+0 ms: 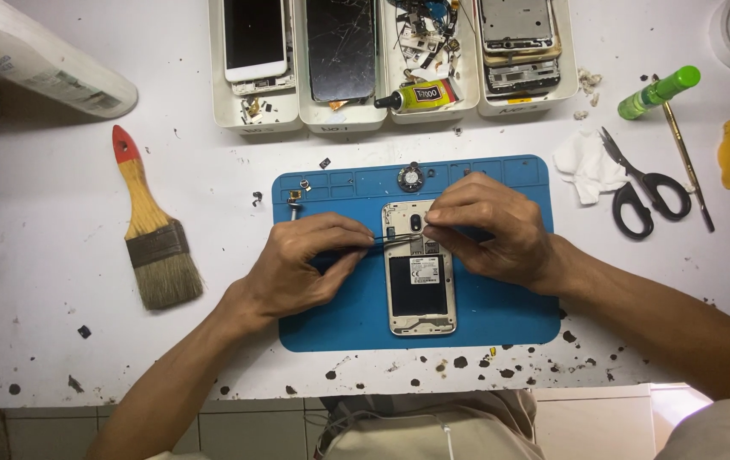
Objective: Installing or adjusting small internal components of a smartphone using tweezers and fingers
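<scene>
An opened phone (419, 271) lies back-up on a blue work mat (501, 315), its battery showing. My left hand (301, 266) rests on the mat at the phone's left and pinches thin tweezers (390, 239) whose tips reach the phone's upper part. My right hand (488, 226) lies over the phone's upper right, fingertips pressed near the camera area. A small round part (410, 177) and a few tiny screws sit in the mat's top compartments.
A paintbrush (150, 228) lies to the left. Several white trays (386, 102) at the back hold phone screens, frames and a glue tube. Black scissors (643, 189), tissue, a thin tool and a green bottle (659, 92) lie at the right. The table edge runs near me.
</scene>
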